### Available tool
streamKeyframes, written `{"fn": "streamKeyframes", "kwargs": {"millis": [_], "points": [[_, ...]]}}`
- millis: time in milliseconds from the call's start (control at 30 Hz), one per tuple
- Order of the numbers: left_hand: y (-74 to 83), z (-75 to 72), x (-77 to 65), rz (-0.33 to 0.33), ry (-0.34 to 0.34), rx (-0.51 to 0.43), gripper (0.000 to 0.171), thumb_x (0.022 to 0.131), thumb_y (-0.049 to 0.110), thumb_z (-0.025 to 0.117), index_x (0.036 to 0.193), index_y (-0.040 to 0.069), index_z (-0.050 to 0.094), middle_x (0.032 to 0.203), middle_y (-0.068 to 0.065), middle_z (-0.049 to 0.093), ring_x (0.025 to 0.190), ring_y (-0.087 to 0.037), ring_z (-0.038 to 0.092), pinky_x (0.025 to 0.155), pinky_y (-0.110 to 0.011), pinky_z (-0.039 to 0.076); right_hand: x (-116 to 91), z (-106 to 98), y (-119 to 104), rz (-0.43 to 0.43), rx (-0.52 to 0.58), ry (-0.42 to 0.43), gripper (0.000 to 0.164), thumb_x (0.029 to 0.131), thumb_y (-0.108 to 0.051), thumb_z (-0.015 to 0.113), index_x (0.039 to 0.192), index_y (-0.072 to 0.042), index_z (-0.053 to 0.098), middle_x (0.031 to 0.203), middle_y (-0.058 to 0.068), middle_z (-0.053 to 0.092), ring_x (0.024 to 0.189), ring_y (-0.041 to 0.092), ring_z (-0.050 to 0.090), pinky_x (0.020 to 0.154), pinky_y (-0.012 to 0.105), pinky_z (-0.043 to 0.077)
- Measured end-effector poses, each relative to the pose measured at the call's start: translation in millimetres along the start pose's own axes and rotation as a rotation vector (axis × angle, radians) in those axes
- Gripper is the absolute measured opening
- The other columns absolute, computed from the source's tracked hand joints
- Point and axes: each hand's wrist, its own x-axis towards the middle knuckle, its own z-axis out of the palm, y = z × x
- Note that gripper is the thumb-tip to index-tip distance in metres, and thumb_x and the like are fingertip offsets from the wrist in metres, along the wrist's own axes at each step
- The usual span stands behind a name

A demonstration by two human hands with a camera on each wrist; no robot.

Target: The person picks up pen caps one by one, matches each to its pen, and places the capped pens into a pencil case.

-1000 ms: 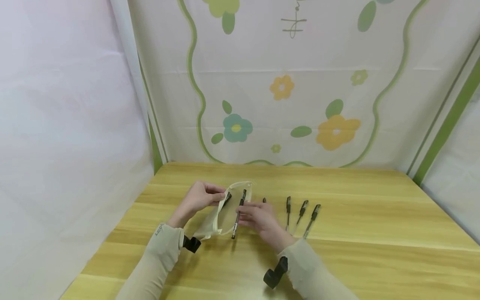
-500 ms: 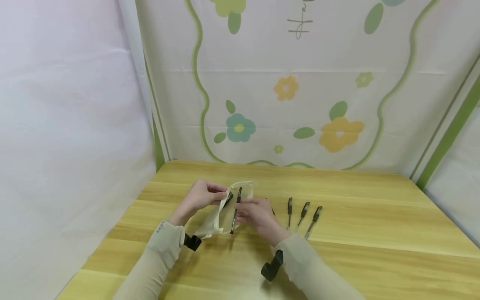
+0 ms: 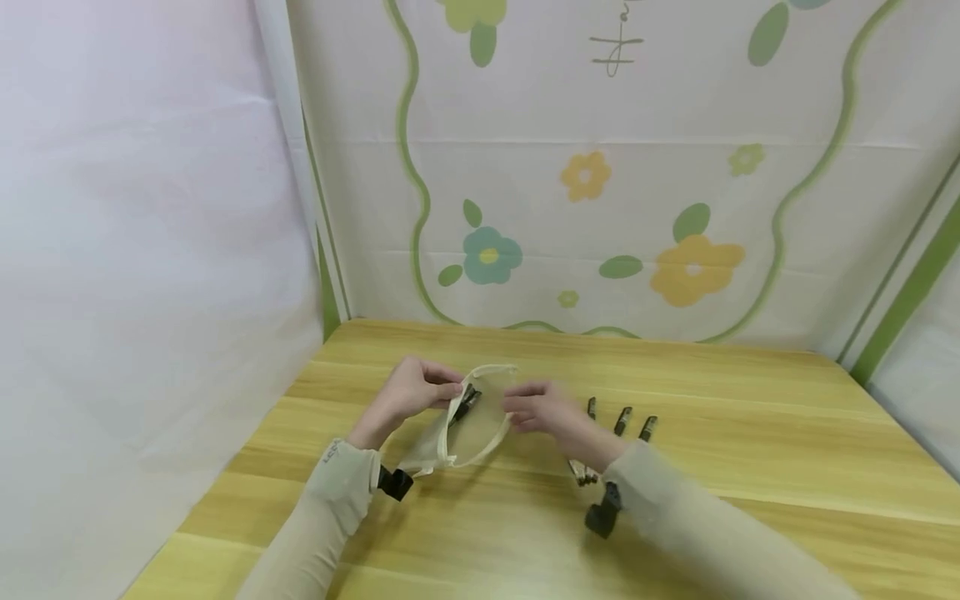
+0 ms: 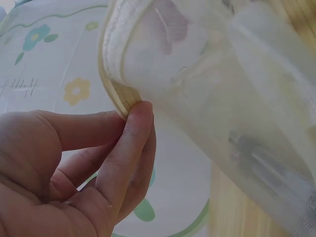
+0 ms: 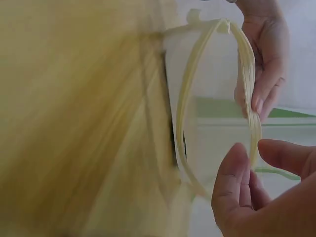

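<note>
A translucent cream zip pouch (image 3: 427, 446) stands with its mouth wide apart on the table. My left hand (image 3: 416, 390) pinches its zipped rim between thumb and fingers, as the left wrist view shows close up (image 4: 113, 168). Inside the pouch lie black pens (image 3: 467, 404), faintly visible through the mesh in the left wrist view. My right hand (image 3: 547, 412), blurred, is at the pouch's right side with nothing held. In the right wrist view, a gap separates its thumb from its fingers (image 5: 228, 180) beside the rim.
Several black-capped pens (image 3: 623, 421) lie on the wooden table (image 3: 712, 533) right of the pouch, partly hidden by my right wrist. A white flowered cloth (image 3: 525, 217) hangs behind the table. Another white cloth (image 3: 150, 250) hangs at the left.
The pen that my right hand held over the pouch is now out of that hand, and more pens show inside. My right hand has moved right. The left keeps its grip on the rim.
</note>
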Motion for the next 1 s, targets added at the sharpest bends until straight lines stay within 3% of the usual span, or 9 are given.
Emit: {"fn": "streamKeyframes", "kwargs": {"millis": [100,267,433,733,900,1000], "points": [[1.0,1.5,0.0,-0.006,0.0,0.002,0.019,0.089,0.0,0.071,0.108,-0.004,0.073,0.099,-0.011,0.071,0.083,-0.024,0.071,0.078,-0.039,0.059,-9,-28,-4,-0.034,-0.163,-0.02,0.038,0.092,-0.013,0.071,0.121,0.008,0.06,0.109,0.019,0.065,0.096,0.039,0.062,0.086,0.048,0.055],[1.7,0.5,-0.3,-0.009,0.003,-0.005,0.021,0.09,0.001,0.071,0.11,-0.004,0.072,0.1,-0.012,0.071,0.084,-0.024,0.071,0.078,-0.038,0.059,-18,-65,0,-0.169,-0.405,-0.148,0.037,0.091,-0.016,0.073,0.118,0.006,0.063,0.098,0.013,0.067,0.092,0.039,0.063,0.079,0.053,0.055],[0.5,-1.0,-1.0,-0.017,-0.003,0.002,0.022,0.09,0.001,0.071,0.111,-0.004,0.072,0.101,-0.012,0.071,0.084,-0.023,0.071,0.079,-0.039,0.058,-19,-86,11,-0.271,-0.559,-0.193,0.042,0.088,-0.018,0.077,0.118,0.008,0.064,0.092,0.008,0.068,0.084,0.027,0.065,0.073,0.043,0.058],[1.5,2.1,1.4,-0.005,-0.021,-0.012,0.019,0.091,0.002,0.071,0.109,-0.002,0.073,0.102,-0.015,0.071,0.084,-0.024,0.071,0.075,-0.034,0.059,-28,-115,17,-0.278,-0.633,-0.129,0.041,0.087,-0.019,0.078,0.115,0.008,0.065,0.081,0.007,0.064,0.067,0.021,0.058,0.056,0.035,0.053],[0.6,1.4,-0.9,0.006,-0.017,-0.01,0.019,0.09,0.0,0.07,0.109,-0.003,0.073,0.103,-0.018,0.07,0.083,-0.024,0.071,0.074,-0.033,0.059,-26,-119,14,-0.278,-0.664,-0.154,0.042,0.088,-0.019,0.077,0.118,0.008,0.064,0.082,0.006,0.065,0.071,0.03,0.061,0.059,0.037,0.055],[0.9,-0.3,-2.1,0.015,-0.016,-0.004,0.02,0.091,0.0,0.07,0.11,-0.004,0.072,0.102,-0.017,0.071,0.083,-0.024,0.071,0.074,-0.033,0.059,-18,-119,13,-0.293,-0.703,-0.184,0.045,0.086,-0.02,0.079,0.118,0.009,0.064,0.084,0.005,0.066,0.075,0.028,0.063,0.062,0.033,0.056]]}}
